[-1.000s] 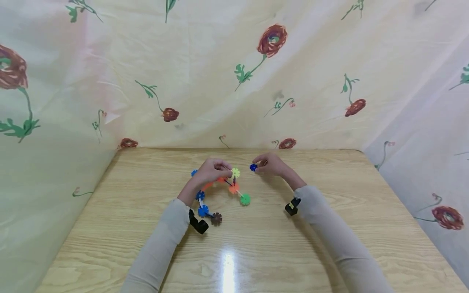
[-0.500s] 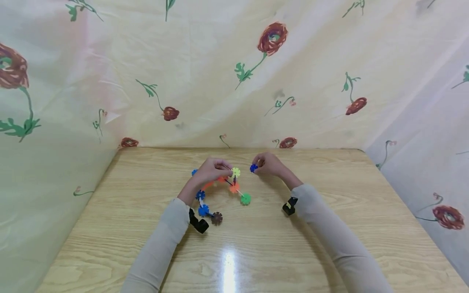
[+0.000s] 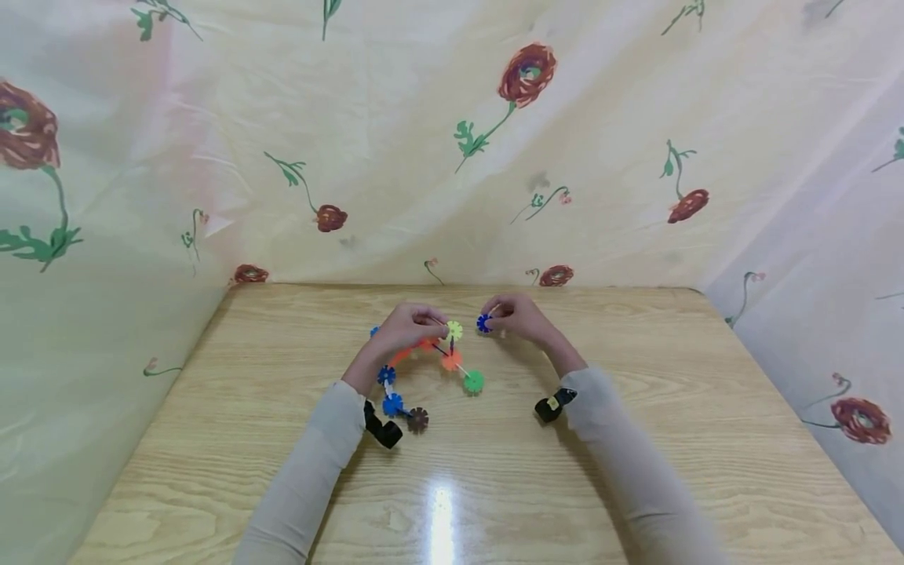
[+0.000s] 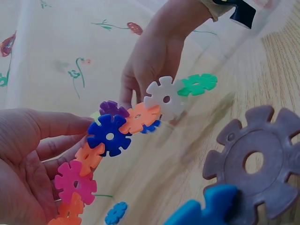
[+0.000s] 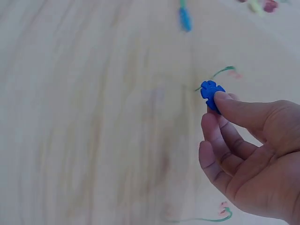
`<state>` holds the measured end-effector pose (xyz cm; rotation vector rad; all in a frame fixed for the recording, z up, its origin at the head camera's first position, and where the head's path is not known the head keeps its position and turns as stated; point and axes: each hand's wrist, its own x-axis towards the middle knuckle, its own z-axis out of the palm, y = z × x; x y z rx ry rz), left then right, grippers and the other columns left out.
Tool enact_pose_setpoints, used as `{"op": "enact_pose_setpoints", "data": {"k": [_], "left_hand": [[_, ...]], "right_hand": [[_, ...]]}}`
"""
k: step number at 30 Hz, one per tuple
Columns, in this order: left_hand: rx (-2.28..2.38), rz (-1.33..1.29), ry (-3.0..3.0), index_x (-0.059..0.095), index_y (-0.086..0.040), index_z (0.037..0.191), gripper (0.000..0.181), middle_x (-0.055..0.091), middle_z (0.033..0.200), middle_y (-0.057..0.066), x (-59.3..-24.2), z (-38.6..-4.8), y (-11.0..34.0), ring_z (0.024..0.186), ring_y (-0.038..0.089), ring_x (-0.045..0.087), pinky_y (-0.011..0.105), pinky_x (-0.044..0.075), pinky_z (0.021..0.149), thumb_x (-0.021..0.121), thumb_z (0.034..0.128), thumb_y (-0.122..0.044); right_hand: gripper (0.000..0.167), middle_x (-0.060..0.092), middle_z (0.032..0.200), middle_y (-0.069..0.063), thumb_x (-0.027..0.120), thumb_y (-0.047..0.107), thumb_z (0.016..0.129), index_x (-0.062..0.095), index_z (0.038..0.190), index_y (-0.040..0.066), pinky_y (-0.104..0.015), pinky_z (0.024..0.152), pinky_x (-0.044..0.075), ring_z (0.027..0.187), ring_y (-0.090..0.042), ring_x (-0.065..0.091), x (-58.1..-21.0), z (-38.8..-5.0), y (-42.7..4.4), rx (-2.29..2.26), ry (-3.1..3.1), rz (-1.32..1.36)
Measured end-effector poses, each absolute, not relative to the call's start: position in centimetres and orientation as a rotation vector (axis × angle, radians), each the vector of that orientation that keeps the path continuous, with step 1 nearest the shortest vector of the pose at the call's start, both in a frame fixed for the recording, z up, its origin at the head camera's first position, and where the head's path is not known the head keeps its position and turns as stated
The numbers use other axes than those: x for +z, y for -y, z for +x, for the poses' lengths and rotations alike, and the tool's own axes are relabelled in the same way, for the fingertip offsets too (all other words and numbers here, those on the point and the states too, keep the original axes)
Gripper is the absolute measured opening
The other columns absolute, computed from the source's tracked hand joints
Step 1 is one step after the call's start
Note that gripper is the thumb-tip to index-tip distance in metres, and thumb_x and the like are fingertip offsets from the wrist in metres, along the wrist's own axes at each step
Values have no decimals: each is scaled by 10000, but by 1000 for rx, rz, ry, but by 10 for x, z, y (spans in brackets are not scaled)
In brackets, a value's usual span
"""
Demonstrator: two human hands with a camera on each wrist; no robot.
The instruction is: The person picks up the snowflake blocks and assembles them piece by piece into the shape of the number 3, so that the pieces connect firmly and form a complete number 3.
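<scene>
1. Chain [image 3: 452, 361] of joined discs is curving over the table [image 3: 565, 471].
2. Left hand [image 3: 406, 328] is pinching it beside a yellow disc [image 3: 455, 330].
3. Right hand [image 3: 521, 320] is pinching a blue disc [image 5: 210, 91], seemingly left to join.

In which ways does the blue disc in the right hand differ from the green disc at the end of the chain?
Colour: the blue disc is blue, while the green disc is green.
Connection: the blue disc is apart from the chain; the green disc is joined to it by a white disc.
Hold: the right hand pinches the blue disc; neither hand touches the green disc.
Both have notched rims.
</scene>
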<state>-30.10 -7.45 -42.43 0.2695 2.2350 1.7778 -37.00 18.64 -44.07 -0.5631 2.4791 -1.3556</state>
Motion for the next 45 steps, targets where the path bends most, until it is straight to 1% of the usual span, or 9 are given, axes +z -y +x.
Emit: {"op": "enact_pose_setpoints", "data": {"k": [3,8,13,17,19,26,31,36,45], "left_hand": [[1783,256,-2242,721,-11,1128,196,738,973,68,-423,-301,74,1046,402,676,258,536,709,708,963,-116],[1770,234,-2260,725,-25,1118,187,736,958,46,-423,-302,74,904,216,695,296,509,697,711,964,-130],[1769,225,-2258,723,-22,1138,207,733,957,37,-422,-302,74,840,122,673,259,518,692,706,969,-141],[1769,232,-2272,728,-24,1131,201,736,956,41,-423,-303,75,836,126,671,261,511,686,704,971,-144],[1773,237,-2279,731,-24,1123,195,740,954,47,-423,-303,75,839,138,675,260,510,680,705,969,-140],[1777,252,-2295,734,-15,1110,191,742,967,78,-425,-304,74,886,211,691,247,532,688,706,968,-139],[1781,261,-2297,730,-15,1107,188,748,978,86,-425,-304,74,942,281,701,246,537,695,704,970,-141],[1780,262,-2298,728,-15,1099,187,746,978,82,-425,-304,74,946,281,699,244,532,698,706,969,-147],[1792,258,-2268,726,-9,1122,214,733,953,52,-424,-305,74,877,199,680,243,518,692,709,967,-156]], "right_hand": [[228,717,934,-116,718,57,943,711,1155,-26,-329,713,568,841,-270,661,-436,-365,-184,-1450,-2448,-548],[244,726,981,-120,726,119,953,729,1172,13,-449,830,583,1006,-445,661,-428,-354,-177,-1558,-2412,-502],[237,727,1035,-170,722,117,954,725,1167,12,-517,898,574,1007,-436,666,-422,-346,-170,-1622,-2390,-520],[220,732,1048,-167,706,93,962,715,1156,-10,-506,887,574,982,-400,669,-419,-343,-165,-1641,-2382,-554],[186,731,1029,-151,696,71,965,714,1127,-17,-512,872,575,991,-436,658,-420,-342,-164,-1657,-2376,-573],[118,707,987,-127,681,30,965,699,1065,-31,-351,766,582,923,-397,659,-424,-341,-160,-1673,-2378,-655],[109,689,1001,-182,668,8,967,685,1057,-53,-303,744,569,861,-271,656,-425,-341,-158,-1677,-2378,-694],[105,676,1030,-236,670,-10,958,686,1047,-64,-266,727,557,878,-317,662,-425,-340,-156,-1683,-2370,-706],[91,677,1034,-216,668,-15,958,695,1037,-51,-387,781,578,915,-365,666,-422,-339,-155,-1656,-2391,-715]]}}
